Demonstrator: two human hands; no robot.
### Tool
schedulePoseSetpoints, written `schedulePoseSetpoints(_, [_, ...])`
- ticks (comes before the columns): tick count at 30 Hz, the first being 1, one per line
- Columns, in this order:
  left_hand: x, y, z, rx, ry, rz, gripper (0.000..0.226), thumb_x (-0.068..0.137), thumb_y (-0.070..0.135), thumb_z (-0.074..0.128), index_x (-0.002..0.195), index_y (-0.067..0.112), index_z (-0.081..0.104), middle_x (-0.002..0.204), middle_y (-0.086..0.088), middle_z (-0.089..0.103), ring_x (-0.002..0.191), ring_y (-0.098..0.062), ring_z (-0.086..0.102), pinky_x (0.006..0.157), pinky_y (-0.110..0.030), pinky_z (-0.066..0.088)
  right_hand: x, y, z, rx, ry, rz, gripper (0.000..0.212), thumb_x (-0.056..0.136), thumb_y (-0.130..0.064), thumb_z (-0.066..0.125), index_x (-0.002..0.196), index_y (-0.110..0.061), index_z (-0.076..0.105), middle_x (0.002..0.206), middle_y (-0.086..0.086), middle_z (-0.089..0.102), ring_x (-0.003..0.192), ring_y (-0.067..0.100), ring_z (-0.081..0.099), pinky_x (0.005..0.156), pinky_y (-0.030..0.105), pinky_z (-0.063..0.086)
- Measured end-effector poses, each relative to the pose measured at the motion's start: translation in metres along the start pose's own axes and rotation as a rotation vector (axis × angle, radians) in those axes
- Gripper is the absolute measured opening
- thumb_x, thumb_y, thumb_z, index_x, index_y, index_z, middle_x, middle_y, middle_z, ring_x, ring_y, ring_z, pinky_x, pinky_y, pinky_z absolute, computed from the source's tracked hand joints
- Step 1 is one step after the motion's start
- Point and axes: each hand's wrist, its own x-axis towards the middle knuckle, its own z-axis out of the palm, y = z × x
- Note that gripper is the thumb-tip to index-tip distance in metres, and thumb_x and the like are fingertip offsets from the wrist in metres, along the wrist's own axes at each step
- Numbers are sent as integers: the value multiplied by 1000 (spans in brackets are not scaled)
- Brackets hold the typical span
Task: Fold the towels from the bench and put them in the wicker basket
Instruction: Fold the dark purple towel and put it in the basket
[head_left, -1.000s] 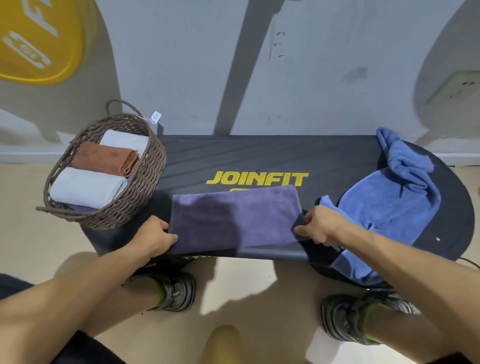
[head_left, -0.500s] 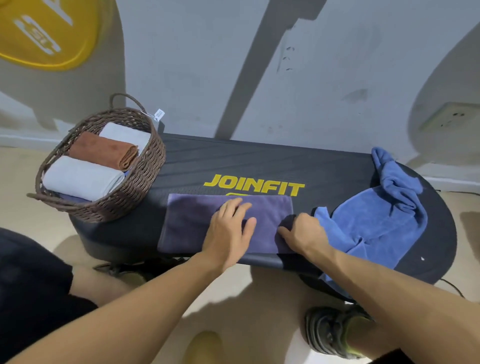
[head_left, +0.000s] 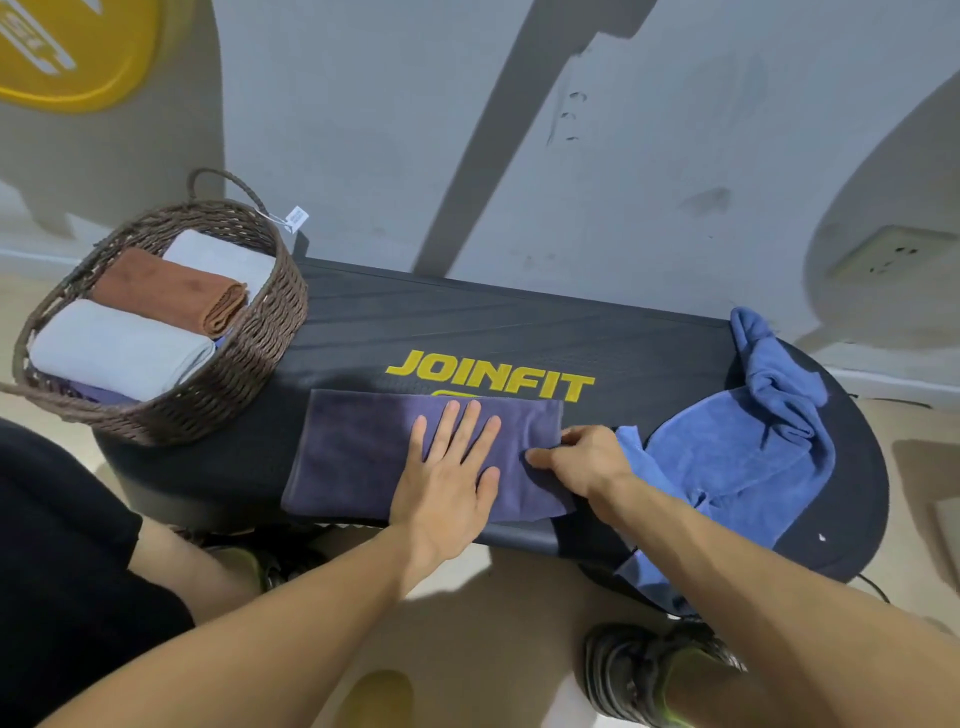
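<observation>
My left hand (head_left: 447, 467) lies flat on the soft, limp purple towel (head_left: 358, 452) while my right hand (head_left: 582, 460) pinches its end, the best place to fold from.

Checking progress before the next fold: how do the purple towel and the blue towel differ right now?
The purple towel lies flat as a neat rectangle; the blue towel is crumpled and unfolded. The left hand presses on the purple one and the right hand pinches its end; neither grips the blue one. The blue one hangs off the bench front. Both lie outside the wicker basket.

Head cam, looking fwd/down, close over bench (head_left: 519, 332).
</observation>
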Motion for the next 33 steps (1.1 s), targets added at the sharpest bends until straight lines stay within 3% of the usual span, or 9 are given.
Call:
schedulePoseSetpoints(6, [3,5,-10,-168,3,-48,64,96,43,-8,156,26,6,165,0,3,152,-22,-5,121,-50,0,5,-11,1,226,-83,68,19,83,-18,77,97,-7,70,89,6,74,84,23,71,80,38,59])
schedulePoseSetpoints(10, [3,7,-14,-214,25,-90,67,94,42,-11,156,27,7,165,2,3,152,-18,-6,121,-46,-3,-2,-2,6,195,8,55,19,95,-26,65,98,-7,66,84,3,69,81,24,67,74,33,56])
schedulePoseSetpoints(13, [3,11,-17,-254,92,-241,59,100,40,13,155,24,23,163,-3,17,152,-24,9,119,-53,6,-7,5,-4,16,157,-49,24,97,-34,58,87,-13,57,72,-5,59,77,24,58,67,30,42])
schedulePoseSetpoints(20, [4,20,-14,-181,-99,-191,65,100,42,24,157,24,1,165,-7,-9,151,-29,-12,119,-57,-2,-21,13,-34,-170,310,-146,34,101,-36,48,75,-12,46,72,2,55,77,30,53,64,34,36])
schedulePoseSetpoints(22, [15,20,-28,-372,-118,-228,66,96,38,39,156,25,15,165,-6,1,152,-27,-5,120,-54,0,-26,5,-29,-169,316,-177,33,101,-33,48,75,-13,45,72,1,54,75,29,52,63,34,34])
schedulePoseSetpoints(25, [26,8,-62,-874,48,-374,39,93,26,54,130,16,56,137,-8,53,129,-26,49,110,-38,37,-29,-21,-22,-144,255,-243,34,99,-28,52,69,-18,42,63,-6,49,62,18,47,52,28,28])
schedulePoseSetpoints(28, [31,-9,-97,-1565,-288,-539,31,99,33,52,120,11,60,103,-11,71,88,-29,69,80,-40,57,-34,-49,-2,-35,137,-233,24,97,-23,57,74,-17,53,65,-5,56,67,21,54,56,29,34])
schedulePoseSetpoints(30, [25,-21,-110,-1798,-548,-557,40,97,46,50,112,12,64,90,-13,74,78,-29,72,67,-39,60,-42,-61,17,115,25,-192,15,96,-18,59,81,-17,61,77,2,67,78,25,64,68,31,51])
schedulePoseSetpoints(33, [14,-39,-105,-1953,-531,-544,41,94,51,54,90,16,76,76,-10,71,70,-25,70,62,-32,58,-51,-73,40,275,-237,-163,16,97,-9,57,86,-16,65,83,7,68,74,21,66,72,38,60])
